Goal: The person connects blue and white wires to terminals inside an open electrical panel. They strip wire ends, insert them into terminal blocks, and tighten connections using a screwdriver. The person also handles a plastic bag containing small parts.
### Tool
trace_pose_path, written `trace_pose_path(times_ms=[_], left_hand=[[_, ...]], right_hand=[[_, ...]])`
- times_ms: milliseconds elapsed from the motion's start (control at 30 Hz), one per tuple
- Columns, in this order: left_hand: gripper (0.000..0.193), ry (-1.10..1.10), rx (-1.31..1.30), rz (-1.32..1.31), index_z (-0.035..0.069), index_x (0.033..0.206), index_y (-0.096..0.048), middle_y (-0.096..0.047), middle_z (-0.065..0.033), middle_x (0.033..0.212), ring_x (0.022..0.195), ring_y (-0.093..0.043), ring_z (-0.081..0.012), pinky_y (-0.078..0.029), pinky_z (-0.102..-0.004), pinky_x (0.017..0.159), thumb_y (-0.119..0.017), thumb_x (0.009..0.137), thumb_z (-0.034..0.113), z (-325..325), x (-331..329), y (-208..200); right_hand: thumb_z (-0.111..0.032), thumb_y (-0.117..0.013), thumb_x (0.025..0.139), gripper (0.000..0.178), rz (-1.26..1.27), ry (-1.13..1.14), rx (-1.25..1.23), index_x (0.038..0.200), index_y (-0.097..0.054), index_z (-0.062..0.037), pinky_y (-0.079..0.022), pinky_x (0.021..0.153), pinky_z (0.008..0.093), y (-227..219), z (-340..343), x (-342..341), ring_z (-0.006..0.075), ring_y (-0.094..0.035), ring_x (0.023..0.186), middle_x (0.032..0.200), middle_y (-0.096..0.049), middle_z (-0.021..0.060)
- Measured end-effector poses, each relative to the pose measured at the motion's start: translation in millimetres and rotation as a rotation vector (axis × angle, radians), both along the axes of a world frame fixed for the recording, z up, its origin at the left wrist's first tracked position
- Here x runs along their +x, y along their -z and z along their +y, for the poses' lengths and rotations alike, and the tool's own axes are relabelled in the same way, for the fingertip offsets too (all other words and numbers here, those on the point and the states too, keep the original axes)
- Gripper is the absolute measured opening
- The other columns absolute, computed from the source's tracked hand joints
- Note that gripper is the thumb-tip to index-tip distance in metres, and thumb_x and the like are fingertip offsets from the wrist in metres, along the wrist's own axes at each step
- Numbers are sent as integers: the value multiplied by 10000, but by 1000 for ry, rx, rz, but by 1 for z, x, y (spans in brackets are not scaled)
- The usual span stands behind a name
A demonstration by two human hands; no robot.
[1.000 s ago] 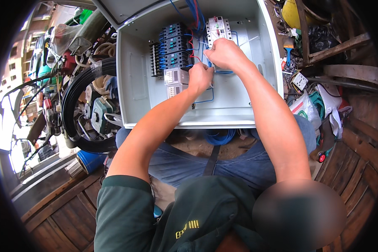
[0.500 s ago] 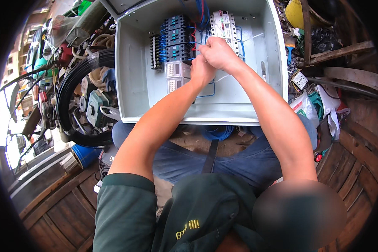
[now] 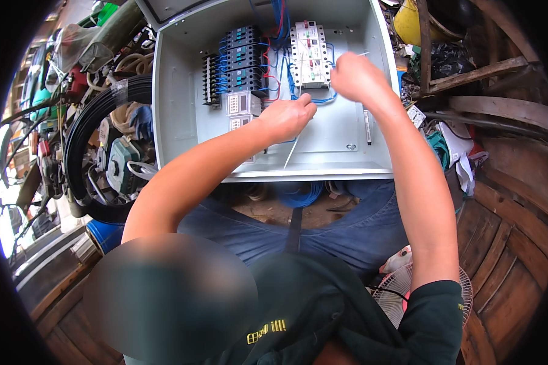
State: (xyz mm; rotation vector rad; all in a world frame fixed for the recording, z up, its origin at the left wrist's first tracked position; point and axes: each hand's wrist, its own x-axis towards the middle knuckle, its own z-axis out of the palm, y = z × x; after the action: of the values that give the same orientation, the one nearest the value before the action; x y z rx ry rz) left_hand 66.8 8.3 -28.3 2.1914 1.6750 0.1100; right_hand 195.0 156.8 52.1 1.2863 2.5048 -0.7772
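Note:
A grey metal electrical enclosure [image 3: 268,175] stands open in front of me, tilted up at my knees. My left hand [image 3: 288,118] is closed in a pinch just below the white circuit breakers [image 3: 310,55]. From its fingertips a thin white cable tie [image 3: 291,153] runs down toward the box's near wall. A loop of blue wires [image 3: 324,98] lies by those fingertips. My right hand [image 3: 358,78], slightly blurred, is curled to the right of the breakers; whatever it holds is hidden. Another white tie end [image 3: 364,54] sticks out behind it.
Black contactors [image 3: 243,58], a terminal strip [image 3: 210,79] and a clear-cased relay [image 3: 240,104] sit at the box's left. A marker pen [image 3: 367,126] lies at its right wall. Outside are a black hose coil [image 3: 79,140], a blue wire coil [image 3: 298,194] and a fan [image 3: 391,291].
My hands were together at the breakers and have moved apart: the left down toward me, the right out to the right. The view has shifted, showing the breakers and blue wires more fully.

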Motion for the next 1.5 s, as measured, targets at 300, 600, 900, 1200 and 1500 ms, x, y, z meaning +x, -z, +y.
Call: trace_pose_path(times_ms=[300, 600, 900, 1200, 1500], left_hand=[[128, -85, -19, 199, 27, 967, -592, -634, -172, 937, 743, -701, -328, -581, -434, 604, -544, 856, 71, 27, -2, 42], [122, -61, 6, 236, 21, 958, -572, -636, -177, 908, 728, -704, -334, -575, -447, 575, -512, 884, 97, 26, -1, 46], [86, -137, 83, 92, 51, 936, -567, -630, -140, 888, 732, -691, -319, -562, -440, 591, -520, 889, 107, 20, -7, 51], [71, -28, 22, 234, 52, 875, -606, -616, -129, 933, 765, -683, -313, -562, -434, 615, -545, 845, 74, 20, -4, 53], [104, -223, 22, 23, 59, 862, -645, -648, -112, 942, 809, -676, -336, -557, -451, 682, -554, 865, 108, 18, -10, 51]], right_hand=[[-62, -570, 843, 252, -298, -343, -69, 1059, -700, -70, -533, 875, 417, 74, -9, -6, 325, -658, 1029, 1096, -690, 162], [-138, -637, 859, 237, -248, -130, -111, 1073, -690, -50, -536, 913, 412, 84, -11, -7, 308, -652, 1076, 1116, -689, 153], [-206, -666, 859, 199, -193, -293, -53, 1015, -714, -92, -542, 871, 405, 81, -12, 3, 288, -671, 1024, 1038, -710, 119], [-109, -560, 829, 186, -230, -641, 220, 836, -746, -110, -549, 787, 393, 94, -17, -1, 263, -698, 926, 935, -730, 104], [-132, -579, 867, 202, -222, -417, 42, 996, -732, -105, -535, 870, 384, 84, -11, 1, 261, -676, 1016, 1028, -721, 92]])
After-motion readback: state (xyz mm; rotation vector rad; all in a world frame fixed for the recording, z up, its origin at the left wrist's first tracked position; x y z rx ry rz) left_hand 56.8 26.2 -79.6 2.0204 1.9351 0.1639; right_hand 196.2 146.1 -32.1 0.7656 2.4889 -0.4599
